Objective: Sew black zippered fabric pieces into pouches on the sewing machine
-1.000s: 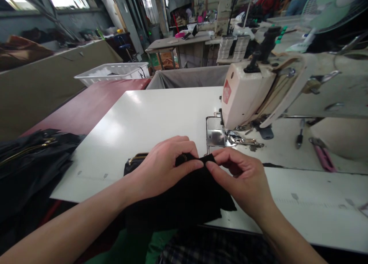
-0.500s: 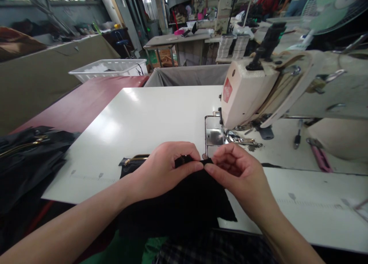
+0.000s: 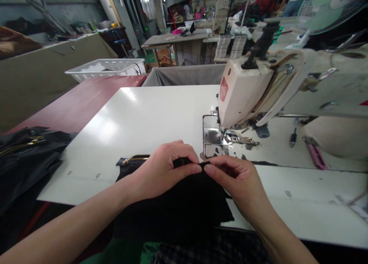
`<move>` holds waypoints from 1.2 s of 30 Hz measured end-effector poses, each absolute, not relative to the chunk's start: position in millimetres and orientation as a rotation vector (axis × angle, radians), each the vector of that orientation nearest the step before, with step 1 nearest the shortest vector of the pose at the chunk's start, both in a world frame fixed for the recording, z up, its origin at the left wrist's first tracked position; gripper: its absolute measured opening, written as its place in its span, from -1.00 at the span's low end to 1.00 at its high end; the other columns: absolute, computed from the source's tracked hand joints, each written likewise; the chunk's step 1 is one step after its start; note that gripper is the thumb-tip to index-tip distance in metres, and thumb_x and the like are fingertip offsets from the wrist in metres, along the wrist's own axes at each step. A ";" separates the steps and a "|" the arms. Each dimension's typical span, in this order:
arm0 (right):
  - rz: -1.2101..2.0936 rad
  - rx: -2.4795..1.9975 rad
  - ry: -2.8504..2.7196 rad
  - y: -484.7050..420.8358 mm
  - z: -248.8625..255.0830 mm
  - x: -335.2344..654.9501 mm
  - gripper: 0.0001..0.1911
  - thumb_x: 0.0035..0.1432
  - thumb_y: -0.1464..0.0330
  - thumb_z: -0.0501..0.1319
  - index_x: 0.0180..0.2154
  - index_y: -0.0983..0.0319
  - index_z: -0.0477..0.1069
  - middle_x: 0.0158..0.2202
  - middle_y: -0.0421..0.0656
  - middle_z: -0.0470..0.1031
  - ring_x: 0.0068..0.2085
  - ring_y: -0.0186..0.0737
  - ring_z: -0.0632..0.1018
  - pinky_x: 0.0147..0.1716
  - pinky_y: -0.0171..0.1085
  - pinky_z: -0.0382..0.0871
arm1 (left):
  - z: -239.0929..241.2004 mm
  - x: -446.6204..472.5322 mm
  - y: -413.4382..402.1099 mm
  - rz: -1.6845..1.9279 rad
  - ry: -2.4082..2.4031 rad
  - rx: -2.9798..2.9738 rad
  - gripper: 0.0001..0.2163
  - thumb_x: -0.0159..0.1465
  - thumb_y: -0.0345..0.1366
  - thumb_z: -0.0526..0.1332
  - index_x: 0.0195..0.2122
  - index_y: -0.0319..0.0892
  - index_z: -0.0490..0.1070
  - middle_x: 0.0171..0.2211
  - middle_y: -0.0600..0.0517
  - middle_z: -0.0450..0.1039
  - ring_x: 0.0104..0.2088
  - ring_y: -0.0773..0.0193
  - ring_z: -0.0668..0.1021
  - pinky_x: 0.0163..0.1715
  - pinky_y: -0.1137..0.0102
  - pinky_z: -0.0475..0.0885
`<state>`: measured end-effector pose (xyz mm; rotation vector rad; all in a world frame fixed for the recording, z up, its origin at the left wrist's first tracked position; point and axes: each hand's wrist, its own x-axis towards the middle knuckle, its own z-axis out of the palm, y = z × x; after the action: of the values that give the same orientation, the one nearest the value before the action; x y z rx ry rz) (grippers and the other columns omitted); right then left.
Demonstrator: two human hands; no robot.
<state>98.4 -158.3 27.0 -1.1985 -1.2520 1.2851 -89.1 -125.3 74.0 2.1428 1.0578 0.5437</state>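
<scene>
A piece of black fabric [image 3: 184,202] with a gold zipper [image 3: 135,159] lies at the near edge of the white sewing table [image 3: 149,118]. My left hand [image 3: 161,170] pinches the fabric's top edge with thumb and fingers. My right hand [image 3: 235,179] pinches the same edge right beside it, fingertips almost touching. Both hands are just in front of the sewing machine's metal needle plate [image 3: 211,135]. The cream sewing machine [image 3: 253,87] stands to the right behind them.
A heap of black bags with gold zippers [image 3: 25,149] lies at the left. A white plastic basket [image 3: 106,68] sits on a dark red table behind. Pink snips [image 3: 314,156] and a small tool [image 3: 293,133] lie beside the machine. Other workbenches stand far back.
Both hands stay pinched on the fabric edge and have slid slightly toward me; the view has shifted a little. The fabric has hardly moved.
</scene>
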 end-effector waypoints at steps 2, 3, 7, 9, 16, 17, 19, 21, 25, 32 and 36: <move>1.133 -1.203 -1.308 -160.7 26.2 95.9 -0.90 0.01 0.29 0.35 -0.42 0.18 0.56 -0.49 -0.21 0.58 -0.51 -0.30 0.52 -0.55 -0.36 0.41 | 72.1 -87.6 -127.4 0.558 1.073 2.301 -0.88 0.30 -0.27 0.18 -0.37 -0.14 0.40 -0.36 0.08 0.47 -0.24 0.27 0.48 -0.07 0.31 0.31; 1.055 -1.206 -1.333 -162.0 26.0 94.6 -0.92 0.03 0.31 0.33 -0.42 0.18 0.55 -0.49 -0.22 0.57 -0.51 -0.32 0.51 -0.54 -0.36 0.41 | 70.0 -86.4 -129.1 0.578 1.098 2.377 -0.88 0.31 -0.26 0.16 -0.36 -0.14 0.39 -0.32 0.06 0.47 -0.18 0.23 0.47 0.02 0.24 0.26; 0.887 -1.213 -1.384 -165.5 23.7 91.9 -0.95 0.08 0.35 0.29 -0.40 0.17 0.52 -0.47 -0.24 0.56 -0.50 -0.33 0.52 -0.50 -0.37 0.45 | 57.6 -81.8 -137.7 0.608 1.244 2.370 -0.87 0.34 -0.26 0.09 -0.31 -0.15 0.33 -0.29 0.03 0.44 -0.21 0.23 0.46 0.00 0.23 0.29; 0.882 -1.215 -1.373 -166.1 21.6 90.5 -0.96 0.09 0.35 0.29 -0.39 0.17 0.52 -0.46 -0.24 0.55 -0.48 -0.32 0.53 -0.51 -0.38 0.45 | 55.9 -82.9 -138.9 0.570 1.254 2.245 -0.85 0.35 -0.24 0.07 -0.32 -0.16 0.33 -0.37 0.06 0.42 -0.33 0.30 0.45 -0.24 0.38 0.35; 1.481 -1.058 -1.019 -175.6 18.7 58.5 -0.70 0.03 0.22 0.31 -0.24 0.12 0.27 -0.54 -0.35 0.41 -0.62 -0.39 0.40 -0.67 -0.41 0.32 | 106.8 -106.0 -103.6 0.054 0.898 2.184 -0.85 0.29 -0.31 0.13 -0.41 -0.19 0.40 -0.51 0.14 0.38 -0.47 0.40 0.39 -0.43 0.52 0.26; 1.537 -1.027 -0.954 -177.6 17.3 54.3 -0.64 0.01 0.21 0.31 -0.20 0.11 0.22 -0.55 -0.38 0.37 -0.63 -0.40 0.38 -0.68 -0.41 0.31 | 109.8 -107.0 -96.0 -0.029 0.844 2.184 -0.86 0.27 -0.34 0.14 -0.42 -0.19 0.41 -0.52 0.14 0.38 -0.48 0.41 0.38 -0.45 0.52 0.25; 1.519 -1.052 -0.925 -178.6 11.2 53.2 -0.59 0.00 0.22 0.31 -0.17 0.11 0.17 -0.54 -0.40 0.31 -0.63 -0.42 0.35 -0.67 -0.41 0.28 | 101.5 -103.0 -82.5 -0.091 0.788 2.193 -0.89 0.24 -0.37 0.18 -0.43 -0.19 0.44 -0.52 0.14 0.39 -0.48 0.40 0.39 -0.44 0.52 0.25; 1.394 -1.174 -1.003 -172.8 1.2 63.9 -0.61 0.02 0.25 0.29 -0.15 0.12 0.17 -0.55 -0.40 0.29 -0.62 -0.42 0.33 -0.66 -0.41 0.22 | 75.6 -90.9 -72.0 0.009 0.785 2.201 -0.92 0.21 -0.35 0.22 -0.41 -0.19 0.46 -0.48 0.12 0.42 -0.44 0.38 0.41 -0.39 0.50 0.27; 1.119 -1.478 -1.326 -143.9 -13.8 110.3 -0.69 0.05 0.34 0.25 -0.16 0.16 0.23 -0.61 -0.41 0.25 -0.61 -0.38 0.34 -0.60 -0.38 0.20 | 13.8 -49.4 -56.7 0.322 0.909 2.233 -0.91 0.17 -0.30 0.27 -0.41 -0.21 0.46 -0.42 0.09 0.44 -0.37 0.33 0.44 -0.34 0.46 0.28; 0.332 -1.429 -2.166 -121.1 -9.0 174.5 -0.79 0.17 0.44 0.16 -0.12 0.25 0.40 -0.17 -0.02 0.47 -0.14 -0.04 0.50 -0.16 -0.03 0.44 | 2.7 0.2 -32.1 0.285 1.244 2.250 -0.92 0.11 -0.28 0.25 -0.47 -0.16 0.46 -0.51 0.10 0.41 -0.48 0.31 0.40 -0.47 0.44 0.18; 0.205 -1.262 -2.376 -129.9 -18.3 181.6 -0.65 0.24 0.48 0.08 0.06 0.32 0.35 0.08 0.05 0.42 0.11 0.00 0.40 0.09 0.07 0.33 | 3.8 1.2 -27.2 0.238 1.274 2.249 -0.90 0.10 -0.25 0.24 -0.46 -0.14 0.48 -0.54 0.09 0.43 -0.49 0.29 0.43 -0.48 0.44 0.19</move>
<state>181.6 -129.9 -18.3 -1.2620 -2.3756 0.2047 1.2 -27.2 3.8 2.2492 1.2738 0.2381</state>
